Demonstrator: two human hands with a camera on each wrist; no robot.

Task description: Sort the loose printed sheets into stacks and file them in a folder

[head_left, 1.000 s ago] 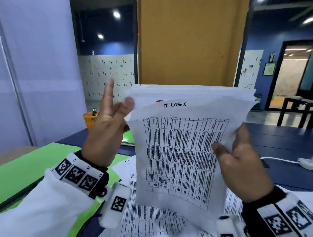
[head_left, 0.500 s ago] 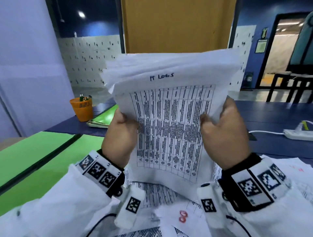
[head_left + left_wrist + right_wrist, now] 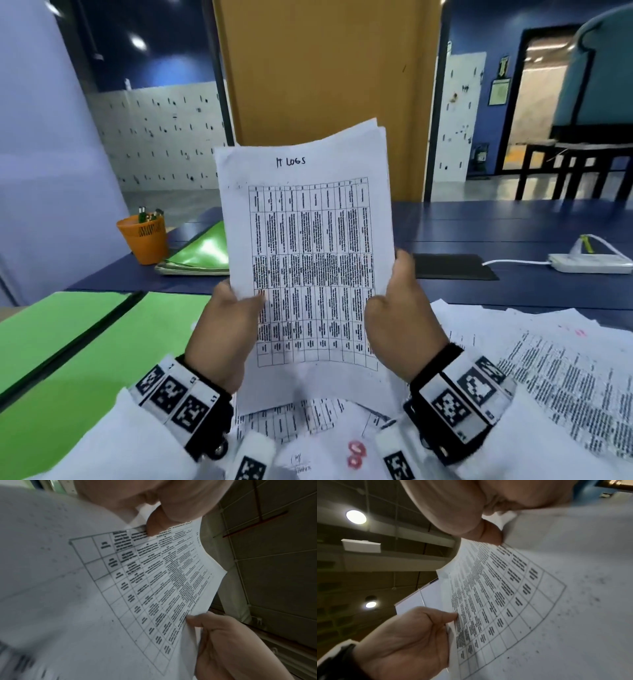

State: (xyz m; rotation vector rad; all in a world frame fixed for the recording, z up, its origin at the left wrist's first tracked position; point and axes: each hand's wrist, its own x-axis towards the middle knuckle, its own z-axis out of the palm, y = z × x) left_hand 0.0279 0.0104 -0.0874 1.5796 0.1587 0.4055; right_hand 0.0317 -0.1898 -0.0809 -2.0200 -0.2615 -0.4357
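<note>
- Loose printed sheets (image 3: 534, 370) lie spread on the table (image 3: 479, 222), nearest the person, below and right of the wrists.
- The left hand (image 3: 226, 329) grips the lower left edge of a held stack of sheets (image 3: 308, 246), thumb on the front face, fingers behind.
- The right hand (image 3: 400, 318) grips the lower right edge the same way.
- The stack stands upright above the table; its top sheet carries a printed grid and the handwritten heading "IT LOGS".
- A green folder (image 3: 202, 250) lies farther left, just beside an orange pen cup (image 3: 144, 236).
- A white power strip (image 3: 589, 263) rests at far right.
</note>
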